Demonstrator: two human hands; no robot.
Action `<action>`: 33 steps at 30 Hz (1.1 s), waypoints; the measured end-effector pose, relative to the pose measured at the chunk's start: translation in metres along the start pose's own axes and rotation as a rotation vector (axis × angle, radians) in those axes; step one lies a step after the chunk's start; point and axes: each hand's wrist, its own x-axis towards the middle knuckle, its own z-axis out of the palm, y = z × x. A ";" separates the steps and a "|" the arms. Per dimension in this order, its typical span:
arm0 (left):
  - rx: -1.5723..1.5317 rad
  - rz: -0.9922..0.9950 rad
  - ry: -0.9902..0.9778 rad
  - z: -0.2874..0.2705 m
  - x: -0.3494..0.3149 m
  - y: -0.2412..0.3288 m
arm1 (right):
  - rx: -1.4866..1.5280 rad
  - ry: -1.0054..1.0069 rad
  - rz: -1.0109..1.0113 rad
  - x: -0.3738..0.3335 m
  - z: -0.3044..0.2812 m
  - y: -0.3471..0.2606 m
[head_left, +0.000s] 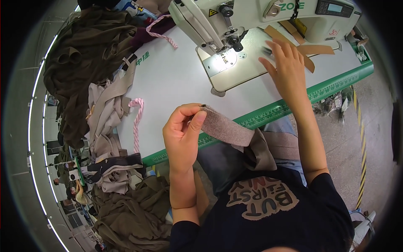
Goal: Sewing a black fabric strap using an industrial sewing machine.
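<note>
My left hand (181,134) is closed, thumb and forefinger pinching one end of a grey-brown herringbone fabric strip (228,129). From there the strip runs over the table's front edge and folds down onto my lap. My right hand (289,67) is over the right part of the sewing machine's bed (247,69), fingers stretched and apart. Close to its thumb and fingers lies a small dark, blurred object (267,51), whose kind I cannot make out. Above the lit needle plate (221,61) stands the sewing machine's head (205,25).
Brown card pieces (308,56) lie right of my right hand. Pink-and-white twisted cord (137,122) and beige cloth (107,101) are on the table's left. Dark brown fabric heaps (90,50) rise beyond them. A green ruler edge (268,110) borders the table's front.
</note>
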 end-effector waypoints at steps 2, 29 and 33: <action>-0.009 0.018 0.010 -0.002 0.000 -0.002 | -0.083 0.127 -0.156 -0.005 -0.002 -0.008; 0.049 -0.009 0.155 -0.031 -0.025 0.002 | 1.639 -0.675 0.509 -0.063 -0.025 -0.126; -0.011 -0.018 0.201 -0.044 -0.022 0.002 | 1.672 -0.788 0.652 -0.066 -0.014 -0.116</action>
